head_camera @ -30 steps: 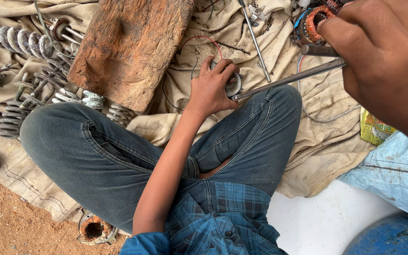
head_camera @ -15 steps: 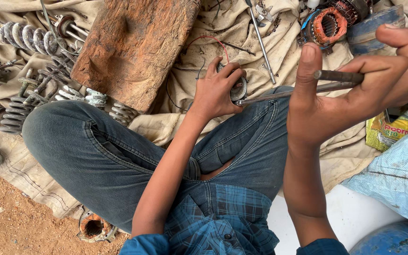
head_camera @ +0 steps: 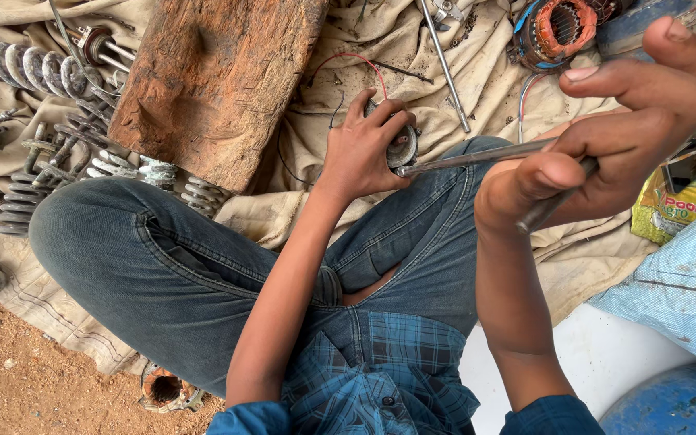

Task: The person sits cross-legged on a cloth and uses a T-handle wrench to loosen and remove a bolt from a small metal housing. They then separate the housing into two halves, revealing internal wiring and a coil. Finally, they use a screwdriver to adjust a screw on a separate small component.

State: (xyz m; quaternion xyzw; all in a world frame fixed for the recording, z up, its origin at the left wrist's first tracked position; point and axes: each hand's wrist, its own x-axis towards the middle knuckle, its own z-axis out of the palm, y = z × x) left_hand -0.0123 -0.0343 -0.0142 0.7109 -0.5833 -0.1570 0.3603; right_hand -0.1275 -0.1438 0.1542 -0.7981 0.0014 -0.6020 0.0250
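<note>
1. Rotor-like round metal part [head_camera: 400, 147] sits at upper centre of the frame, over the person's knee, cupped in the left hand [head_camera: 360, 153]; fingers wrapped closed around its rim.
2. Steel rod [head_camera: 477, 157] runs from the part's face rightward into the right hand [head_camera: 606, 137]; thumb and curled fingers pinch the rod, index finger lifted free.
3. Judgement: the rod tip looks seated at the part's centre. To do it well, keep the rod in line with the part's axis, brace the part against the knee, push steadily; a slanted rod could slip toward the left fingers.
4. Count, upper frame: one wooden block [head_camera: 215, 80]; one copper-wound stator [head_camera: 557, 28], upper right; one second loose rod [head_camera: 445, 60] on the cloth [head_camera: 332, 48].
5. Finned grey parts [head_camera: 34, 68], upper left: several, overlapping; exact number cannot be told.
6. One blue drum [head_camera: 678, 403], lower right.
</note>
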